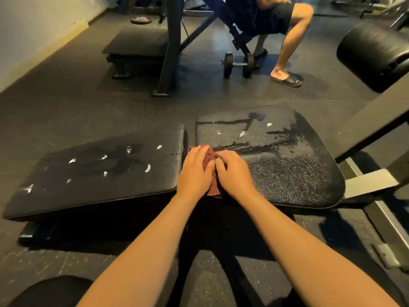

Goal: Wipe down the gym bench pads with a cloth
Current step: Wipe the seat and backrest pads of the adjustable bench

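Both hands down together: left hand (195,171) and right hand (233,173) press the reddish cloth (210,157) between them, bunching it to scrub the wet pad (287,165) just right.

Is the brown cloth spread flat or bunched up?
Bunched up: the cloth is crumpled between the left hand and right hand.

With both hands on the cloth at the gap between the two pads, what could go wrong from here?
1. The cloth is bunched small under the left hand and right hand, so it may smear rather than lift the white spots on the left pad.
2. The right pad looks wet in streaks; the hands might slip on it.
3. The cloth sits at the gap between the pads and could catch there.
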